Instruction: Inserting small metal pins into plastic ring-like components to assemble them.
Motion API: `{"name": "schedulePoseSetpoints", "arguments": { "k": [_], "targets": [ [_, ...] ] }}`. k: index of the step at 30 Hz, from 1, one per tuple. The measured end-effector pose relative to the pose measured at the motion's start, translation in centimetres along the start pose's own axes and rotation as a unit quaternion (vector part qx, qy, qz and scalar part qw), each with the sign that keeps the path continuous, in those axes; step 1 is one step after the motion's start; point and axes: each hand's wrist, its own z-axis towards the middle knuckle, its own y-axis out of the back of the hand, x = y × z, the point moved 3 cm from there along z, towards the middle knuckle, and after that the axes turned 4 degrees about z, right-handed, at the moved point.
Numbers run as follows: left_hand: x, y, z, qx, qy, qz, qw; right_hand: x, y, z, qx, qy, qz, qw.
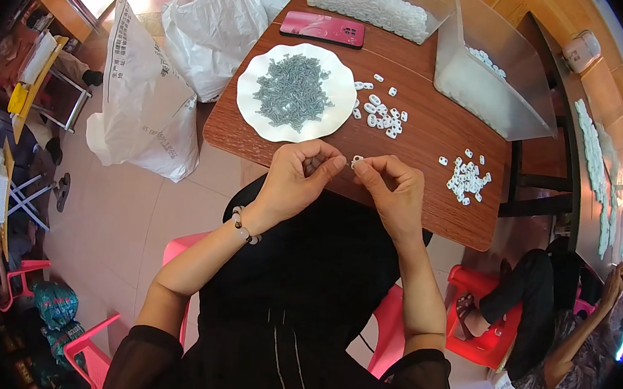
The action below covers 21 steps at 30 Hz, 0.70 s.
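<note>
Nearest the lens, the lower middle is filled by the person's black garment (298, 267), reaching up to the near edge of the red-brown table (431, 142). Along the left edge only a narrow strip of wood is left beside the white scalloped plate (339, 119); open wood is seen between the middle cluster (382, 110) and the right cluster (467, 178), and again at the near right corner. The far side is bounded by clear bins (475, 106). Both forearms are brought in from below, elbows bent outward, and the hands are held facing each other at the near edge. By the right hand (399, 195), a small white piece (357, 159) is pinched between thumb and index finger, the other fingers curled. The left hand (296, 178) is nearly closed, thumb and index tips brought together just beside that piece; whether anything is gripped there cannot be told. Counted: one piece in the fingers, one plate, one pink phone (322, 29), two bins, two clusters of white pieces, over a dozen in the middle, more than twenty at right; the grey screws (292, 93) heaped on the plate are too many to be counted
</note>
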Motion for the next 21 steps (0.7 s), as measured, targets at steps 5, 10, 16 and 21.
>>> {"name": "schedulePoseSetpoints", "arguments": {
  "k": [5, 10, 16, 21],
  "targets": [
    [0.06, 0.05, 0.01, 0.002, 0.008, -0.002, 1.0, 0.26, -0.15, -0.22, -0.03, 0.042, -0.067, 0.996],
    [-0.01, -0.04, -0.04, 0.001, 0.008, 0.01, 1.0, 0.69, -0.22, -0.24, -0.034, 0.063, -0.103, 0.992],
    [0.12, -0.02, -0.06, 0.0, 0.011, 0.009, 1.0, 0.76, -0.35, -0.26, -0.036, 0.072, -0.12, 0.99],
    [0.18, -0.05, -0.13, 0.0, 0.013, 0.009, 1.0, 0.77, -0.53, -0.29, -0.038, 0.079, -0.119, 0.989]
  ]
}}
